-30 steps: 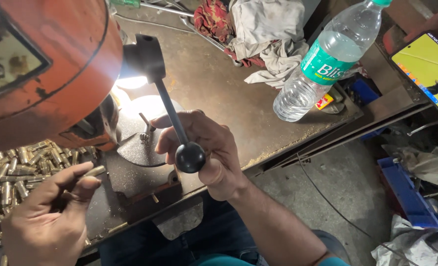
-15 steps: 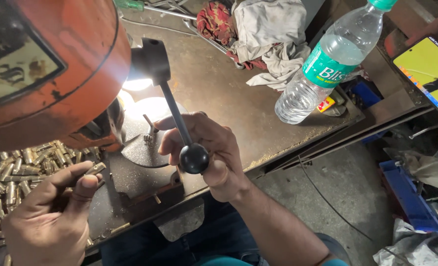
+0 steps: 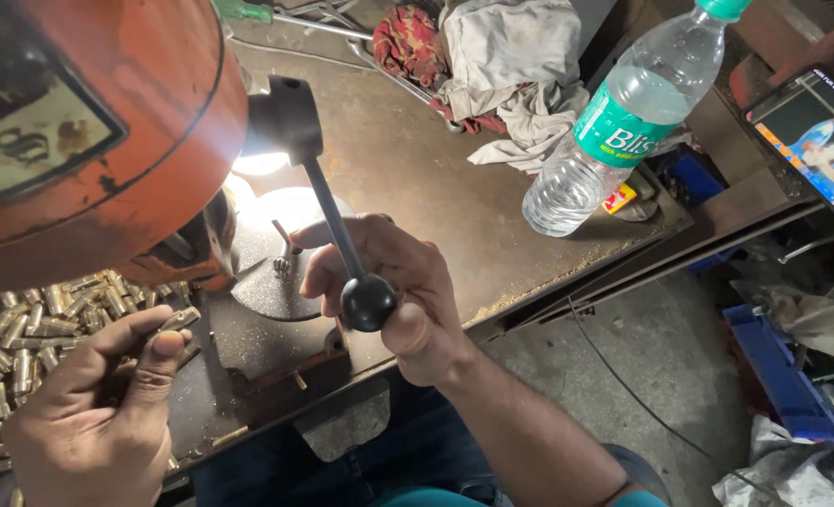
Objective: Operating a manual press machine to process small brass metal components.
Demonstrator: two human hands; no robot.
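Two hands: both occupied.
Right hand (image 3: 393,291): clamped on black lever knob (image 3: 368,302), centre of surface (image 3: 436,188).
Left hand (image 3: 88,413): pinching brass piece (image 3: 178,321), near left, beside brass pile (image 3: 22,329).

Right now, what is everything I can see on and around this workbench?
Machine head: one, orange-red, upper left.
Lever: one, dark rod with black ball knob, centre.
Small metal pieces: many, brass-coloured, heaped at left.
Water bottle: one, clear with green label, upper right of bench.
Rags: a pile, grey and red, top centre.
Phone: one, lit screen, far right.
Crate: one, blue, on floor at right.
Left hand: pinches one brass piece.
Right hand: beside the knob, touching it.
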